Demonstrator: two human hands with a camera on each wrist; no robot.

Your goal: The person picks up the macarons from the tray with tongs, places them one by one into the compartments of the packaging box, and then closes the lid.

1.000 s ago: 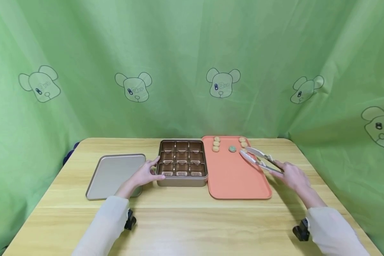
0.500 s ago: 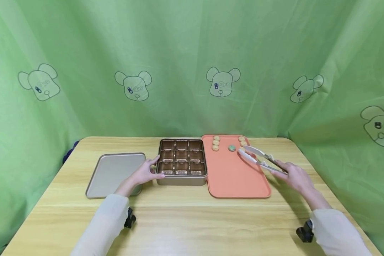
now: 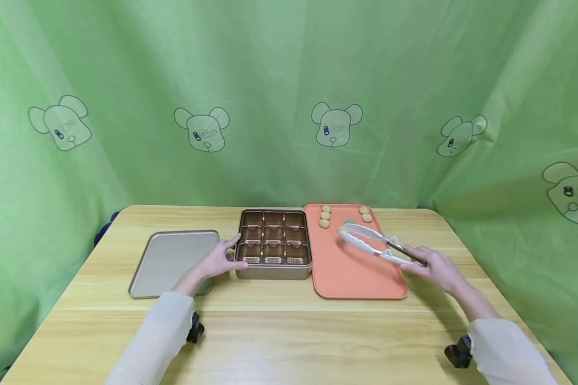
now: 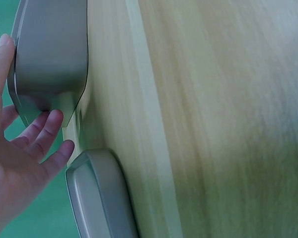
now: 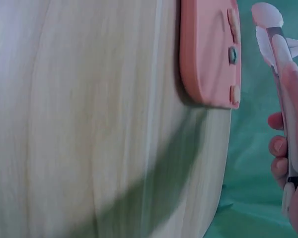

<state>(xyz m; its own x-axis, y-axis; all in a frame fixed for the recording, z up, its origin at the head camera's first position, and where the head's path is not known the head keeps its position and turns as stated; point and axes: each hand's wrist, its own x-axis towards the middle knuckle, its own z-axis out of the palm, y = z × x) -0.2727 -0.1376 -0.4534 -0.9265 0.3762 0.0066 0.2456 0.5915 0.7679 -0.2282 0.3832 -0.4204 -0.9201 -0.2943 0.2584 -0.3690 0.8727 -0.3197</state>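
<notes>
Can barely see tan cookie (image 3: 341, 229) pinched in tongs (image 3: 385, 255) over tray (image 3: 339, 275), with green cookie (image 3: 349, 221) partly hidden behind (swung left since earlier), gripping those in right hand (image 3: 437, 269), touching box (image 3: 274, 273) with spread left hand (image 3: 217, 261)

Green curtain (image 3: 270, 53) printed with round-eared animal heads (image 3: 334, 131) hangs in soft folds behind and along both sides of a pale wood surface (image 3: 279, 331), light glinting off its near part.
</notes>
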